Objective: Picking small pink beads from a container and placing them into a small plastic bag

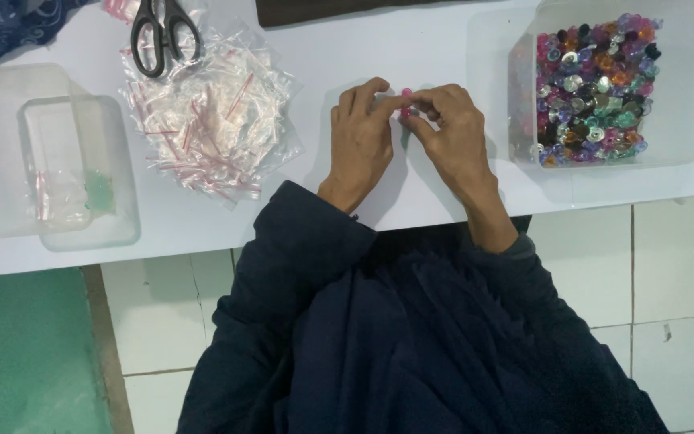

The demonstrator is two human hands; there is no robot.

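Where the two hands meet near the middle of the white table (323,48), the left hand (361,145) and the right hand (453,138) pinch a small pink bead (406,94) between their fingertips, so both are closed on it, thumbs and forefingers drawn together. A second pink bit shows just under it, too small to make out. Judging by its size, the bead is very light, hard and probably smooth, so it could slip or roll if let go; a fingertip pinch across its sides looks like the only sensible hold.

Just right of the hands, by the table's right edge, stands a clear plastic box (491,96) with a heap of many-coloured beads (596,88) gathered against its right side. Left of the hands lies a loose pile of small clear zip bags (210,120) with red strips, and black-handled scissors (162,36) rest on its far end, near the table's far edge. At the left edge sit two clear plastic containers (50,153), one nested in the other, holding what seems to be a bag or two and something pale green.
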